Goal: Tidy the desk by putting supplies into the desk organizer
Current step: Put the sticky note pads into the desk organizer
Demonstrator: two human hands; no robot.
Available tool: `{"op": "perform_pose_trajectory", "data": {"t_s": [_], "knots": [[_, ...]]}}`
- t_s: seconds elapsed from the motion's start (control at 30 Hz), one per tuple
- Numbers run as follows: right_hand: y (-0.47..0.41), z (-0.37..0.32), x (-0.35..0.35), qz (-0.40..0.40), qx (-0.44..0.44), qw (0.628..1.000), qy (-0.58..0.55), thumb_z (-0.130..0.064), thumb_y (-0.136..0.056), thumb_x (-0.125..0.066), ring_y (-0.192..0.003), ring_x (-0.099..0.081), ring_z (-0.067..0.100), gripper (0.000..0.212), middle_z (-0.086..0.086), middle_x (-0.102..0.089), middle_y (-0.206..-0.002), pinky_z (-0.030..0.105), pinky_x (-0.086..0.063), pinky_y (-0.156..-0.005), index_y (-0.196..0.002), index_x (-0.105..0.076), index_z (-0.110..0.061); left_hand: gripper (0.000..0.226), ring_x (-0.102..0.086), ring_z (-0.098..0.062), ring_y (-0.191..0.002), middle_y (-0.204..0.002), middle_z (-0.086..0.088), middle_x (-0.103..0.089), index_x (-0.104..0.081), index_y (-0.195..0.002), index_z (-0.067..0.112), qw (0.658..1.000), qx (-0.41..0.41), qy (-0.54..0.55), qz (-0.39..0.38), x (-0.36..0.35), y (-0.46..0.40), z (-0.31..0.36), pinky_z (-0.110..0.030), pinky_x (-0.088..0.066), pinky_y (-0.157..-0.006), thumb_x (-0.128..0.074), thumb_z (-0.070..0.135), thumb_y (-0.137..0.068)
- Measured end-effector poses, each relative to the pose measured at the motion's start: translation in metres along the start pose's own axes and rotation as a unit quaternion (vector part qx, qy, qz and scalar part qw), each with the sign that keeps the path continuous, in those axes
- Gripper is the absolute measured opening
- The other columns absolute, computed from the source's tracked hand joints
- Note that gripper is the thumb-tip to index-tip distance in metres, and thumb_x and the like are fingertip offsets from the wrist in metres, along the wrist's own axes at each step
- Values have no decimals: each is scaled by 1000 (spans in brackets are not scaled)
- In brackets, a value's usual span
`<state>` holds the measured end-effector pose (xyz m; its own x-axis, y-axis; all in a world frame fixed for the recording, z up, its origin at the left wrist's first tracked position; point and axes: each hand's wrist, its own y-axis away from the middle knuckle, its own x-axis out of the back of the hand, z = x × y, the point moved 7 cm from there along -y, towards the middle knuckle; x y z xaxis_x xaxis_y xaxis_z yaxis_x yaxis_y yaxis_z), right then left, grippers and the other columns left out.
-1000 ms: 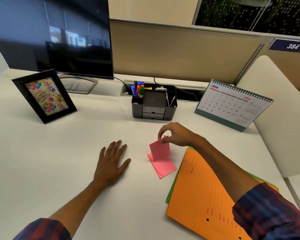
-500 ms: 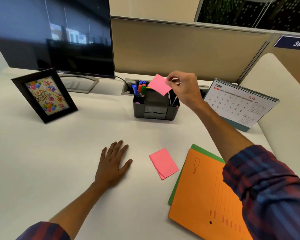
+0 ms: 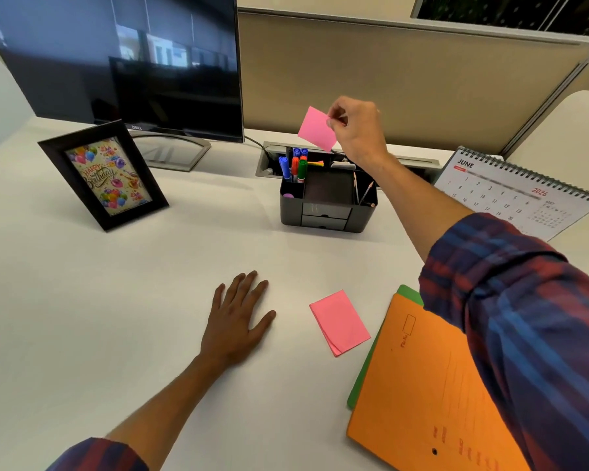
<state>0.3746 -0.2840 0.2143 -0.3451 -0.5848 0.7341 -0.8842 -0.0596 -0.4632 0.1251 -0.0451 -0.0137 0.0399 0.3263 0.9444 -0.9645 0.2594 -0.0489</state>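
Observation:
My right hand (image 3: pixel 356 129) pinches a pink sticky note (image 3: pixel 315 128) by its right edge and holds it in the air above the back of the dark grey desk organizer (image 3: pixel 327 217). The organizer holds coloured markers (image 3: pixel 295 166) in its left slot and pencils on the right. A second stack of pink sticky notes (image 3: pixel 340 321) lies flat on the desk in front. My left hand (image 3: pixel 237 322) rests palm down on the desk, fingers spread, left of that stack.
An orange folder (image 3: pixel 422 396) over a green one (image 3: pixel 359 382) lies at the front right. A June desk calendar (image 3: pixel 521 190) stands at the right, a framed birthday picture (image 3: pixel 104 175) at the left, a monitor (image 3: pixel 133 62) behind it. A cable tray (image 3: pixel 267 161) sits behind the organizer.
My right hand lifted one pink sticky note off the stack and carried it up and away to above the organizer. The left hand stayed flat on the desk.

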Motion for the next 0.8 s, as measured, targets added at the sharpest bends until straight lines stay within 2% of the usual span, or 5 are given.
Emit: {"op": "perform_pose_trajectory", "data": {"t_s": [0.27, 0.33, 0.43, 0.63, 0.8], "knots": [[2, 15, -38, -89, -42, 995, 22, -12, -94, -59, -89, -60, 13, 12, 4, -70, -99, 26, -50, -83, -99, -69, -12, 61, -9, -10, -148, -160, 10, -17, -30, -149, 33, 1000, -2, 4, 6, 2, 0, 1, -42, -7, -120, -31, 60, -95], [8, 19, -46, -116, -52, 991, 34, -17, -97, -54, -94, -61, 17, 18, 5, -70, -103, 30, -49, -85, -103, -69, -12, 61, -9, -10, -148, -160, 9, -17, -29, -149, 33, 1000, -2, 0, 4, 2, 0, 1, -42, -8, -120, -31, 60, -95], [18, 20, -45, -104, -57, 992, 53, -25, -98, -49, -99, -62, 22, 24, 4, -70, -106, 38, -51, -87, -107, -68, -15, 61, -10, -11, -148, -160, 9, -18, -30, -149, 32, 1000, -2, -1, 5, 2, 0, 2, -42, -8, -120, -30, 60, -95], [48, 14, -28, -48, -41, 997, 35, -29, -94, -55, -93, -62, 12, 21, -4, -70, -103, 34, -54, -83, -107, -67, -19, 61, -11, -12, -148, -160, 8, -19, -29, -149, 32, 1000, -5, -5, 3, 1, 0, 1, -42, -8, -120, -30, 60, -95], [88, 9, -21, -56, -33, 998, 19, -28, -93, -59, -85, -61, 5, 18, -6, -70, -97, 18, -43, -72, -105, -69, -19, 61, -9, -11, -148, -160, 9, -18, -28, -149, 33, 1000, -4, -6, 2, 1, 0, 1, -41, -6, -120, -29, 60, -95]]}}
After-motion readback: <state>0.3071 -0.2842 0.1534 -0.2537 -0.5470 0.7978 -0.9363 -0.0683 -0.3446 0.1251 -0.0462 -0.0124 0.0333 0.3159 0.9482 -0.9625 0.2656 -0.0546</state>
